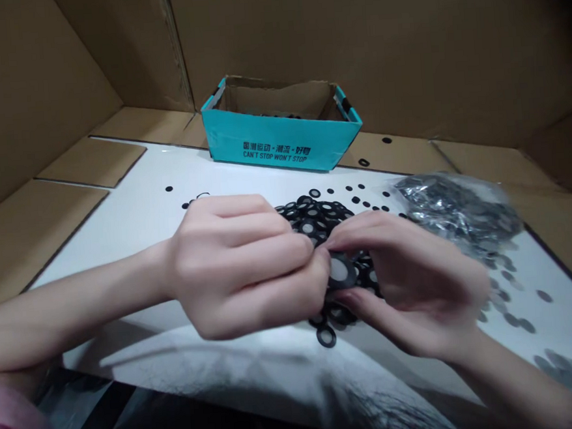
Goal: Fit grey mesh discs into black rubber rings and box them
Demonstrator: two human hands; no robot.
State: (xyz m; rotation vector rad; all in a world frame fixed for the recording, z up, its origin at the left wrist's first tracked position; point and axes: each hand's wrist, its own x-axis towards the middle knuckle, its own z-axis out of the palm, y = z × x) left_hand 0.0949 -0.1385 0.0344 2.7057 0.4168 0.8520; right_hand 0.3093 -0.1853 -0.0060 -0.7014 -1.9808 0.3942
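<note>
Between the thumb and fingers of my right hand [412,277] is a flat black ring [339,271] with a pale round centre. My left hand [245,263] is closed, its fingertips meeting the left edge of that ring. What the left fingertips pinch is hidden. Under and behind both hands spreads a heap of similar black rings [308,228], many with pale centres. A single ring [326,336] lies at the near side of the heap.
A turquoise cardboard box [281,140] with dark pieces inside stands behind the heap. To the right lies a clear plastic bag [457,209] of dark pieces, with grey translucent discs [511,319] scattered nearby. Small black discs [169,188] dot the white tabletop [132,186]. Cardboard walls [377,51] surround it.
</note>
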